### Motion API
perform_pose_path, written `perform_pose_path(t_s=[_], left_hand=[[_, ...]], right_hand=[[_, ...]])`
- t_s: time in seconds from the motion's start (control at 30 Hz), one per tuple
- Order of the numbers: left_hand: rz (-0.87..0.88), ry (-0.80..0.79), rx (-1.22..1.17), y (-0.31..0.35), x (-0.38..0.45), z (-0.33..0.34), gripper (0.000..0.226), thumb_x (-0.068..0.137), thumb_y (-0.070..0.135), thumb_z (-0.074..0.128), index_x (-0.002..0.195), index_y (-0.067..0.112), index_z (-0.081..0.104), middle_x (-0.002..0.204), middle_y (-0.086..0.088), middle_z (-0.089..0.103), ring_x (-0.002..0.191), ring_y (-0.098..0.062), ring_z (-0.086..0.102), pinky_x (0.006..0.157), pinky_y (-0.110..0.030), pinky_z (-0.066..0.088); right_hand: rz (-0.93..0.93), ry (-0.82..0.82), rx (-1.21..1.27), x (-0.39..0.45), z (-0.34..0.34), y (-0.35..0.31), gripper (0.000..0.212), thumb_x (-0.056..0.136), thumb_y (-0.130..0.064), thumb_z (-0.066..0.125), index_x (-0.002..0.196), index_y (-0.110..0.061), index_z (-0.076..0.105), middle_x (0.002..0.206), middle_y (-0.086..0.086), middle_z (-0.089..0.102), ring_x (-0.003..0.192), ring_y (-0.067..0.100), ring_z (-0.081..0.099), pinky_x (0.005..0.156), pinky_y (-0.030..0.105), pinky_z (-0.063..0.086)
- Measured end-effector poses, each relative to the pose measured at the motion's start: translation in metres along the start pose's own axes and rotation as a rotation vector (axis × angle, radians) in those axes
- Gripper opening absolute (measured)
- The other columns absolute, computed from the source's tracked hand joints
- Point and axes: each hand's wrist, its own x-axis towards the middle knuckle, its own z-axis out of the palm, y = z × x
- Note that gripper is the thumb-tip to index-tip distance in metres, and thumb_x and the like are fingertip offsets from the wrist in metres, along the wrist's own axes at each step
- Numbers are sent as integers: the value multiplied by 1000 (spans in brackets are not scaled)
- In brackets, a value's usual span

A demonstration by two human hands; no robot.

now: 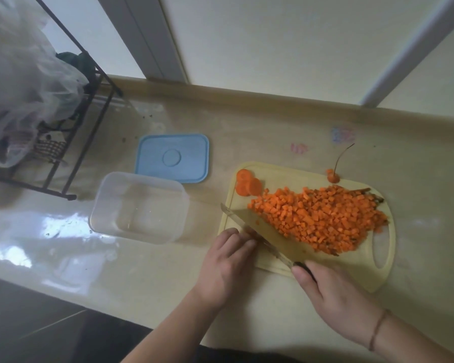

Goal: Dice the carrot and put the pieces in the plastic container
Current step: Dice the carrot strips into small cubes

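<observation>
A large heap of diced carrot (pixel 323 218) covers the yellow cutting board (pixel 383 268). Two or three round carrot slices (pixel 248 183) lie at the board's far left corner, and a carrot tip with a thin root (pixel 333 176) at its far edge. My right hand (pixel 336 297) grips the handle of a knife (pixel 270 231), whose broad blade lies tilted against the heap's near side. My left hand (pixel 226 260) rests on the board's left edge, fingers curled down beside the blade; what they hold is hidden. The clear plastic container (pixel 139 208) stands to the left, with no carrot in it.
A blue lid (pixel 172 158) lies behind the container. A black wire rack (pixel 71 132) with plastic bags (pixel 19 82) stands at the far left. The counter's raised back ledge (pixel 273 100) runs below a window. The near counter edge drops to a dark floor.
</observation>
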Motion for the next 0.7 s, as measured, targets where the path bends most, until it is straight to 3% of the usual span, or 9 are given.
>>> perform_pose_path(t_s=[0.1, 0.33, 0.53, 0.7], left_hand=[[8, 14, -6, 4, 1, -5, 18, 94, 8, 71, 111, 3, 72, 113, -7, 65, 98, -30, 60, 89, -34, 51], [-53, 40, -15, 7, 1, -5, 15, 96, 14, 67, 107, 4, 74, 111, -6, 66, 98, -30, 60, 91, -35, 51], [-64, 33, -28, 8, 2, -6, 14, 96, 14, 66, 104, 6, 75, 115, -4, 68, 99, -27, 60, 93, -34, 50], [-54, 37, -28, 8, 3, -7, 17, 98, 17, 62, 104, 6, 75, 114, -3, 68, 99, -27, 60, 91, -33, 50]], right_hand=[[8, 1, 61, 3, -4, -2, 62, 88, -75, 16, 68, -24, 45, 59, 2, 54, 57, 11, 53, 58, 42, 42], [8, 5, 95, -12, -4, 0, 62, 88, -75, 20, 67, -22, 43, 62, 5, 55, 57, 11, 53, 57, 34, 40], [3, 11, 67, -20, -5, 0, 52, 89, -76, 20, 72, -32, 41, 60, 1, 52, 55, 13, 52, 56, 39, 42], [29, 9, 28, -26, -7, 1, 56, 87, -78, 18, 70, -29, 40, 60, 0, 53, 56, 12, 53, 57, 40, 45]])
